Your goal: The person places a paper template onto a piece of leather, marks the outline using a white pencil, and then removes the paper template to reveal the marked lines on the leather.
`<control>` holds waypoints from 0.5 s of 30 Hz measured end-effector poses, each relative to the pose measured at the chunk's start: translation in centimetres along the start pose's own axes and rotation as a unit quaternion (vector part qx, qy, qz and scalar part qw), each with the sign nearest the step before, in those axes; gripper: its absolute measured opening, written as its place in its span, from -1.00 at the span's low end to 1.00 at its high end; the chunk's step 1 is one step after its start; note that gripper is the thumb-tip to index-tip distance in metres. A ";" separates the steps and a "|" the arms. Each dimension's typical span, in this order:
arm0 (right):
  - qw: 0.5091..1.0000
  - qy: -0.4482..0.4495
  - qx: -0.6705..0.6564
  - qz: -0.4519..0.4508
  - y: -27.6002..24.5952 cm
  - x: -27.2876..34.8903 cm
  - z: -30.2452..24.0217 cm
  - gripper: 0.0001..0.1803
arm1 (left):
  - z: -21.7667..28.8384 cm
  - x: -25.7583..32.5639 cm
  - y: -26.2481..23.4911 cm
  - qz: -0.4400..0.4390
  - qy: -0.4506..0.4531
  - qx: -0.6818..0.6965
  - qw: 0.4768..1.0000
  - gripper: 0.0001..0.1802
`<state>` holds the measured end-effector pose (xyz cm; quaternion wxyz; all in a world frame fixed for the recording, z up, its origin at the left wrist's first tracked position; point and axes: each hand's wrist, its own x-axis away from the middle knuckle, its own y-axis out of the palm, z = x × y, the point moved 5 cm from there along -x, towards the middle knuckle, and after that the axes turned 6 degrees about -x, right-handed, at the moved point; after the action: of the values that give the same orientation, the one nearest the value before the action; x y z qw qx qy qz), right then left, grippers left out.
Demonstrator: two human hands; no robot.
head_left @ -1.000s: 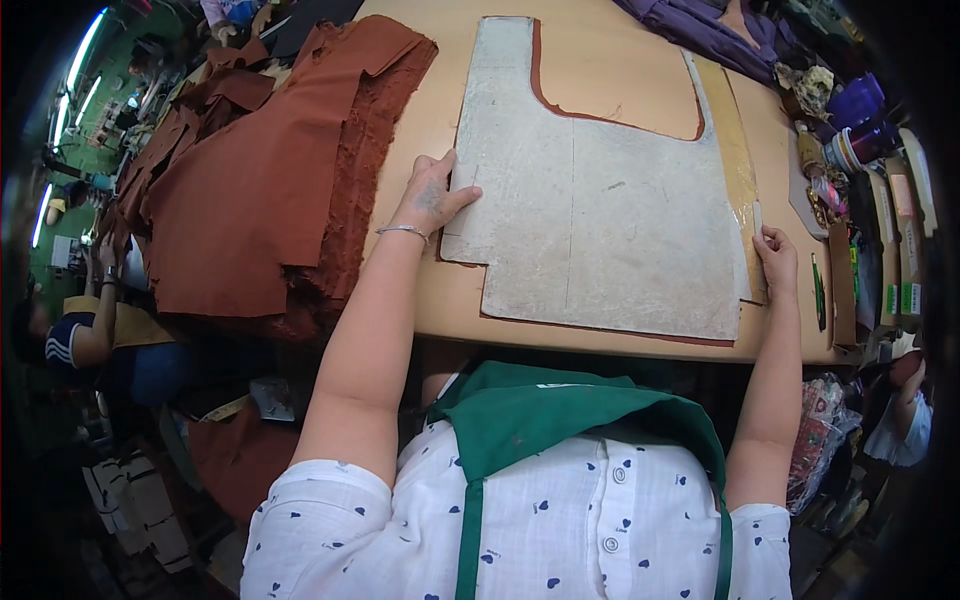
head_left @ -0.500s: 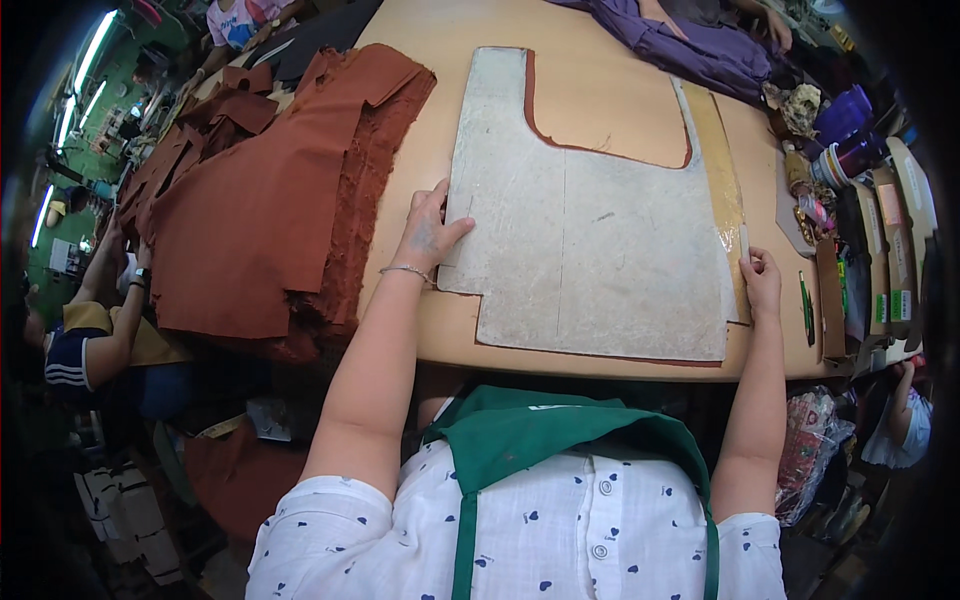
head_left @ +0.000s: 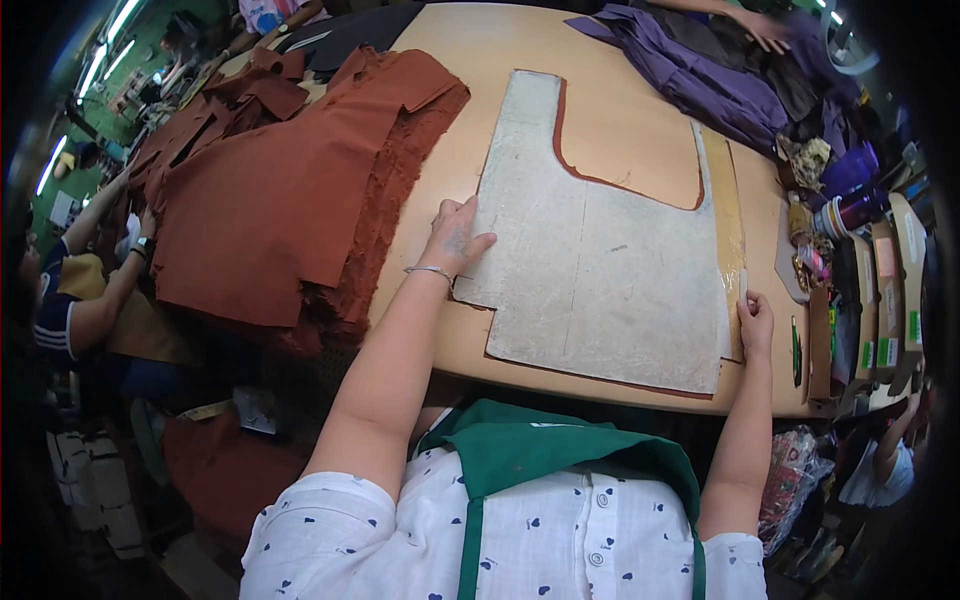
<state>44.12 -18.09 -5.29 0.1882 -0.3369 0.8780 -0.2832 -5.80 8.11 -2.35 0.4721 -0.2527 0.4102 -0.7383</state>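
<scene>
A large pale grey pattern board (head_left: 610, 270) with a deep curved cut-out lies on the table, and rust-red cloth shows along its edges. My left hand (head_left: 457, 238) rests on the board's left edge, thumb on top and fingers apart. At the board's right side runs a yellowish, shiny taped strip (head_left: 724, 210). Beside the strip's lower part, my right hand (head_left: 756, 325) is closed, with the fingertips pinching a small white stick (head_left: 743, 293) whose kind I cannot make out.
A thick stack of rust-red cloth (head_left: 270, 220) lies left of the board. Purple cloth (head_left: 690, 70) lies at the far right under a co-worker's hand (head_left: 762, 30). A green pen (head_left: 797, 352), cardboard boxes (head_left: 885, 290) and a purple tub (head_left: 850, 170) crowd the right edge.
The whole view has shifted and tilted a little. Both my hands keep nearly the same places at the board and strip. A co-worker's hand now reaches out over the purple cloth.
</scene>
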 end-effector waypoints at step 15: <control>0.999 0.022 -0.041 -0.028 0.0 -0.4 0.5 -0.72 | 1.0 0.3 -0.6 -0.003 -0.014 -0.065 0.998 -0.24</control>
<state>44.69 -17.97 -5.65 0.1469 -0.3630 0.8829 -0.2593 -5.48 7.65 -1.30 0.4579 -0.2946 0.4496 -0.7081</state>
